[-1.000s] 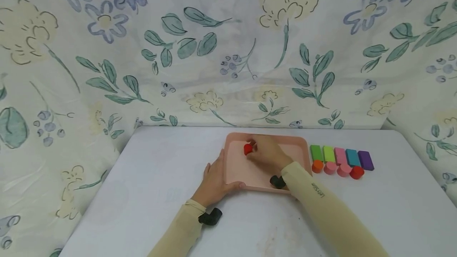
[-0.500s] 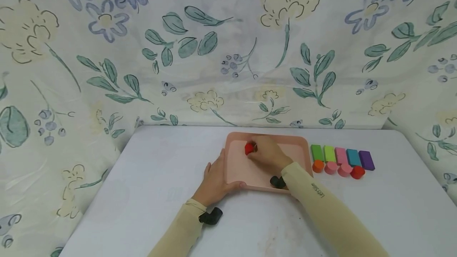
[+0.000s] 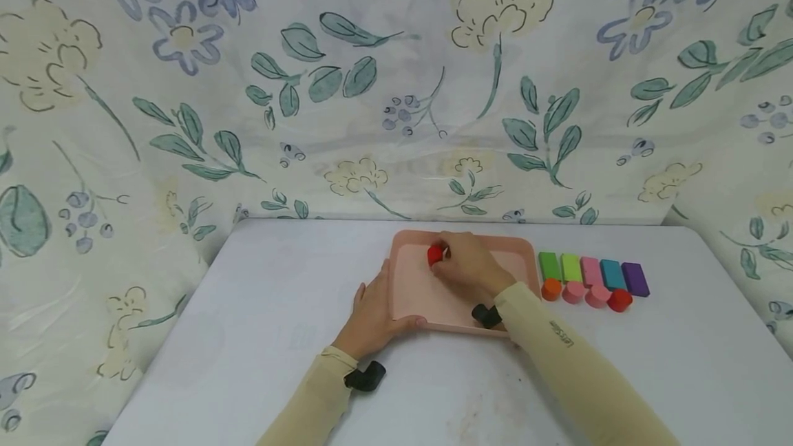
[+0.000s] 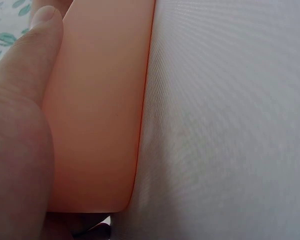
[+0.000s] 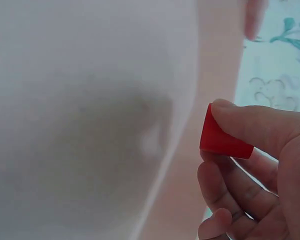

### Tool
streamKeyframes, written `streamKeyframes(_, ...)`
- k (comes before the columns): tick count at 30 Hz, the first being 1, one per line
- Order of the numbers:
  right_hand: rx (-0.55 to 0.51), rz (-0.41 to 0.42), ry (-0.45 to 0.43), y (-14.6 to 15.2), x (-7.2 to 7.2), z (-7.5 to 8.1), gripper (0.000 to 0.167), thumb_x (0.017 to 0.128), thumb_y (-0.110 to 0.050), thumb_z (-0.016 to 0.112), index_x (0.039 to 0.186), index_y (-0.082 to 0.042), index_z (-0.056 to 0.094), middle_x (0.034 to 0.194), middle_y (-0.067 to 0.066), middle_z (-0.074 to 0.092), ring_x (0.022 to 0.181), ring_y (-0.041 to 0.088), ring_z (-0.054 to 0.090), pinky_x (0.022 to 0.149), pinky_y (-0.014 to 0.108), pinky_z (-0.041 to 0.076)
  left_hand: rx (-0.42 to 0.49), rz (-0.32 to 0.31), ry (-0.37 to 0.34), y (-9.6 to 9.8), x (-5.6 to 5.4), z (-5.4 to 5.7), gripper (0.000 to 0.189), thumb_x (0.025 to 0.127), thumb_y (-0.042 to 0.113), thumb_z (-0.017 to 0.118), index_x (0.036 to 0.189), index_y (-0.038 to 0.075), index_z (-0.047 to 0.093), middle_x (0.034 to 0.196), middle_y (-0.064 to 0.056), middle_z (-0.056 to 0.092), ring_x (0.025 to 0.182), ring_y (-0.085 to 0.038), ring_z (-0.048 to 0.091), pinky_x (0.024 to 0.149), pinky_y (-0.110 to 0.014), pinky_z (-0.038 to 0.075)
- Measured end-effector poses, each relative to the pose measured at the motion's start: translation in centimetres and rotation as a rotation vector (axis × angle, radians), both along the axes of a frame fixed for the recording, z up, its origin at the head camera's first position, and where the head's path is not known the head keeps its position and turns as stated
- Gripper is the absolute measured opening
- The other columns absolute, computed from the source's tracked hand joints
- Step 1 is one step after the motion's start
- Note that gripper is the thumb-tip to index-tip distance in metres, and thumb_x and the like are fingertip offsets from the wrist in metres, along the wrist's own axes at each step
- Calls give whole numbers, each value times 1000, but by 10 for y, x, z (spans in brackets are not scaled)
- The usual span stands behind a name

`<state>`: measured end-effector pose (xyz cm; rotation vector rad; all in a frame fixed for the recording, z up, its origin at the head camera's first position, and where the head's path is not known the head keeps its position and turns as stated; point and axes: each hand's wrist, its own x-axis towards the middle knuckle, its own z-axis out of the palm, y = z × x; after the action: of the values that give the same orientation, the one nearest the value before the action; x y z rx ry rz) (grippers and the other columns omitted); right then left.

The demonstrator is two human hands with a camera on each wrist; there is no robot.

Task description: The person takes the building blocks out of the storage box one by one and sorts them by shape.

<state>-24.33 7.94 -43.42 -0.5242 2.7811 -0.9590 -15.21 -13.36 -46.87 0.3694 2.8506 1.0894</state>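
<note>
A small red cylindrical block (image 3: pixel 435 256) is pinched between the thumb and fingers of my right hand (image 3: pixel 469 263). It is over the back left part of a pink rectangular tray (image 3: pixel 409 294); whether it touches the tray floor I cannot tell. In the right wrist view the block (image 5: pixel 224 137) has a curved side and flat ends, with the thumb on top. My left hand (image 3: pixel 368 319) rests against the tray's front left corner, fingers straight along the left side and thumb along the front. The left wrist view has the thumb (image 4: pixel 27 60) lying on the tray wall (image 4: pixel 100 110).
Right of the tray stand rectangular blocks: green (image 3: pixel 548 266), lime (image 3: pixel 571 268), pink (image 3: pixel 591 271), teal (image 3: pixel 612 274) and purple (image 3: pixel 635 279). In front of them are orange (image 3: pixel 551 289), pink (image 3: pixel 573 292) and red (image 3: pixel 620 300) cylinders. A floral cloth (image 3: pixel 396 122) hangs behind the white table (image 3: pixel 279 281).
My right hand has shifted slightly to the right over the tray, still pinching the red cylinder. The left hand and the tray have stayed where they were.
</note>
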Motion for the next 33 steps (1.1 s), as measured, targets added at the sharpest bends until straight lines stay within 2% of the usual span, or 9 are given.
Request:
streamKeyframes(5, -7, 5, -17, 4, 2, 10, 37, 89, -11, 72, 125, -10, 64, 103, 3, 66, 91, 22, 58, 84, 34, 54, 1, 3, -6, 1, -1, 1, 120, 78, 62, 77, 163, 10, 9, 166, -9, 21, 151, -28, 22, 117, -66, 3)
streamKeyframes(14, 13, 47, 78, 13, 12, 24, 35, 89, -16, 76, 122, -11, 66, 103, 2, 67, 94, 21, 59, 84, 35, 54, 0, 2, -9, 1, 0, 2, 120, 77, 62, 77, 162, 10, 11, 166, -10, 21, 151, -29, 22, 117, -67, 3)
streamKeyframes(27, -9, 6, 142, 27, 33, 33, 34, 89, -17, 77, 122, -12, 68, 104, 2, 68, 95, 22, 59, 81, 35, 55, 7, 9, -12, 0, 2, -1, 119, 78, 61, 77, 162, 10, 10, 167, -10, 19, 152, -29, 20, 117, -67, 2)
streamKeyframes(33, 112, -63, 239, 37, 42, 37, 37, 88, -26, 79, 123, -18, 69, 99, -1, 69, 91, 20, 60, 77, 38, 52, 1, 8, -5, 1, 2, 0, 121, 78, 60, 78, 162, 5, 9, 166, -13, 19, 151, -32, 22, 117, -67, 2)
